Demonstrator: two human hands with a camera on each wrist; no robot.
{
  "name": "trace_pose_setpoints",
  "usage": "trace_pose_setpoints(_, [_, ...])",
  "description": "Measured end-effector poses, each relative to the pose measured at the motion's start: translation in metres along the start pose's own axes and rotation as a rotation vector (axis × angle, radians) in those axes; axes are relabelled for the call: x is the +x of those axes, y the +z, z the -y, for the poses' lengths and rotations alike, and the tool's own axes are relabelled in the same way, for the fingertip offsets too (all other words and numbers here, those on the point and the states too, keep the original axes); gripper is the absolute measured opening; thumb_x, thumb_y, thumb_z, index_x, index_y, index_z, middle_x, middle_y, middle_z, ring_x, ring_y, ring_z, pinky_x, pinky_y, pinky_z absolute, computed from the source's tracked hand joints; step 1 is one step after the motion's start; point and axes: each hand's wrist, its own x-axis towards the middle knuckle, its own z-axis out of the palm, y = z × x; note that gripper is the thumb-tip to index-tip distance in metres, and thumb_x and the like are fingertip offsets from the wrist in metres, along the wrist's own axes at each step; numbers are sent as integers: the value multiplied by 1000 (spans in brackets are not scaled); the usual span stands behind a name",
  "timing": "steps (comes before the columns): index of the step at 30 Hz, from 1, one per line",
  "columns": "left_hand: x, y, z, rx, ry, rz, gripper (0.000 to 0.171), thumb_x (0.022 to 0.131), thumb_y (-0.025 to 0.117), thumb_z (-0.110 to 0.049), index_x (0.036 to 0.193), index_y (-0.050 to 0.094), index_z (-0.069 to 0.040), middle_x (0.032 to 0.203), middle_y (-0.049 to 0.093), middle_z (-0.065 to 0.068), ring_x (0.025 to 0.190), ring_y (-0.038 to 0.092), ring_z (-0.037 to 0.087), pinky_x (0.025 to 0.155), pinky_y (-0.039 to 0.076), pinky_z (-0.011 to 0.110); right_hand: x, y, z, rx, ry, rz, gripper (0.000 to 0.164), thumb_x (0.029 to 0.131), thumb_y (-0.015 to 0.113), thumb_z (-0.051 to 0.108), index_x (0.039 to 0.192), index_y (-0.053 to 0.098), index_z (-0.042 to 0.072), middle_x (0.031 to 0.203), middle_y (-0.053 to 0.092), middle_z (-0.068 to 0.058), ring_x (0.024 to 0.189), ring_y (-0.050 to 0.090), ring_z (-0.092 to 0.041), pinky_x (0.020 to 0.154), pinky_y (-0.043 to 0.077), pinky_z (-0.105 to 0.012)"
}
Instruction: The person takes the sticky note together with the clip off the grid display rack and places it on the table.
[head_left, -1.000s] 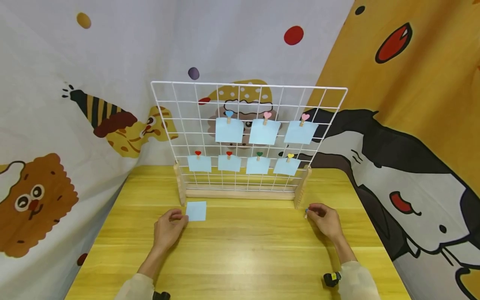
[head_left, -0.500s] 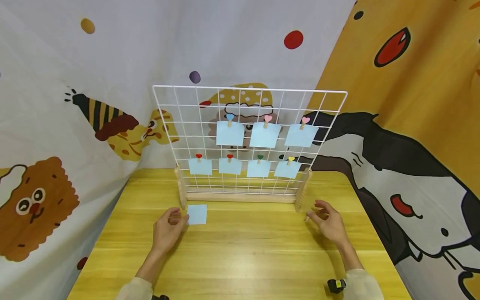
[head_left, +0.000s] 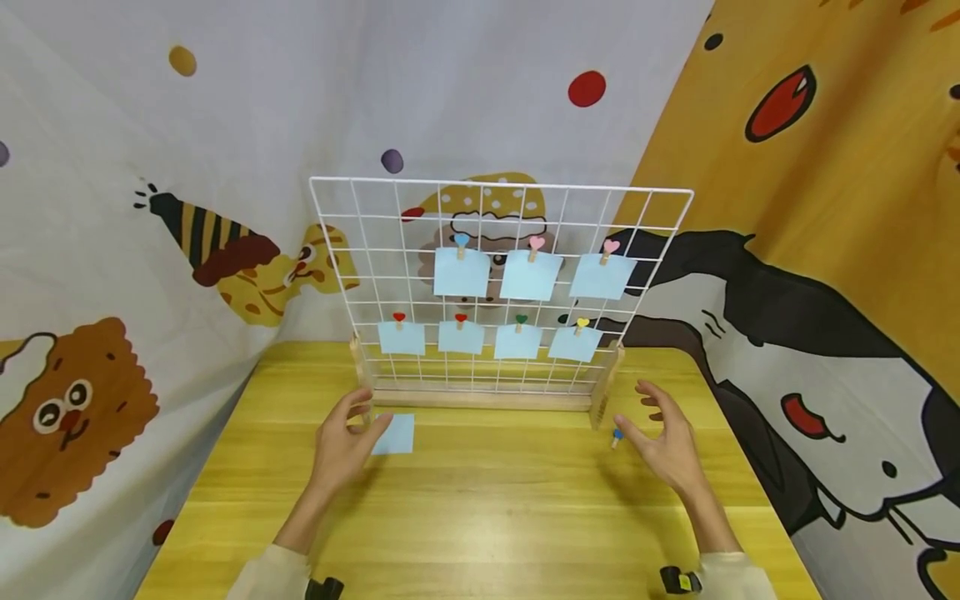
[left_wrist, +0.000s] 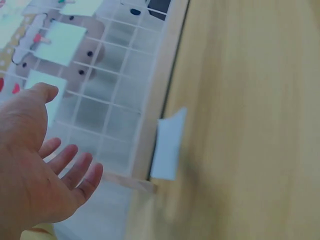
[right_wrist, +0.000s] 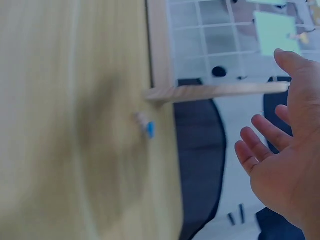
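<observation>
Both hands have come up since a second ago: the right hand (head_left: 666, 442) has let go of the small blue-topped clip (head_left: 617, 437), and the left hand (head_left: 343, 446) has risen from the loose blue note (head_left: 397, 433). On my feed the clip lies on the table (head_left: 480, 500), just beside the stand's right foot (head_left: 606, 390). Those right fingers are spread and hold nothing; the right wrist view shows me a gap between them and the clip. Loose and flat-lying, the note is in front of the stand, near its left end. The left fingers are parted too, gripping nothing, and from the head camera I see the thumb overlap the note's edge. Behind, the white wire grid (head_left: 480, 182) stands in its wooden base (head_left: 480, 399). I count seven hanging notes (head_left: 461, 272) on it, three above four, held by heart-topped clips (head_left: 536, 243). A patterned curtain (head_left: 487, 83) hangs beyond.
</observation>
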Motion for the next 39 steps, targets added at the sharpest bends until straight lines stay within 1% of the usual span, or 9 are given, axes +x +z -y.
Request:
trace_pose_setpoints(2, [3,1,-7,-13,20,-6,59,105,84,-34,156,63,-15,153,71,10,135,72,35,102,67,44,2,-2,8,-3,-34,-16,76,99,88,19,166,53,16,157,65,-18,133,60,-34,104,46,-18])
trace_pose_setpoints(7, [10,1,-27,-57,69,-9,57,105,84,-28,157,63,-17,152,72,8,133,72,30,99,65,35,8,-5,32,-1,-95,-44,77,95,91,16,164,57,19,155,67,-13,129,60,-19,106,44,-15])
trace_pose_setpoints(10, [16,3,-37,-78,88,-8,55,105,83,-29,156,64,-18,149,73,6,133,72,28,97,63,27,14,-7,48,6,-133,-58,76,93,92,14,162,59,14,155,68,-13,128,61,-15,106,44,-14])
trace_pose_setpoints(15, [25,5,-48,-115,114,-1,52,105,83,-29,154,65,-19,149,73,5,133,72,28,94,61,19,25,-5,72,43,-225,-61,78,90,93,7,160,60,6,152,69,-19,129,63,-24,106,45,-12])
trace_pose_setpoints(19, [30,8,-57,-147,135,-6,52,105,84,-27,153,66,-16,148,74,6,131,73,28,94,61,19,34,-2,90,93,-288,-54,78,88,92,2,160,61,9,151,70,-20,130,63,-25,106,47,-14])
trace_pose_setpoints(26, [39,14,-74,-207,167,-14,52,106,82,-20,153,65,-6,146,75,13,128,73,25,94,63,19,47,3,117,147,-367,-55,74,86,92,0,155,66,9,145,74,-16,127,61,-1,105,50,-20])
trace_pose_setpoints(29, [44,16,-81,-233,194,-19,50,106,81,-19,152,65,-5,147,75,16,130,73,33,93,62,18,54,6,125,184,-405,-46,71,86,91,-2,153,67,5,143,74,-19,128,63,-4,106,50,-20])
trace_pose_setpoints(35, [54,18,-97,-267,223,-24,48,107,81,-19,150,67,-5,146,75,16,132,73,40,91,59,13,64,11,142,211,-449,-20,70,87,90,-3,152,66,3,143,72,-23,126,66,-27,106,51,-23])
trace_pose_setpoints(39, [61,21,-109,-294,238,-43,46,105,82,-17,147,68,-5,144,75,21,131,73,43,91,60,15,69,15,155,214,-467,-8,69,88,90,-2,152,66,5,142,74,-16,127,66,-22,105,53,-28])
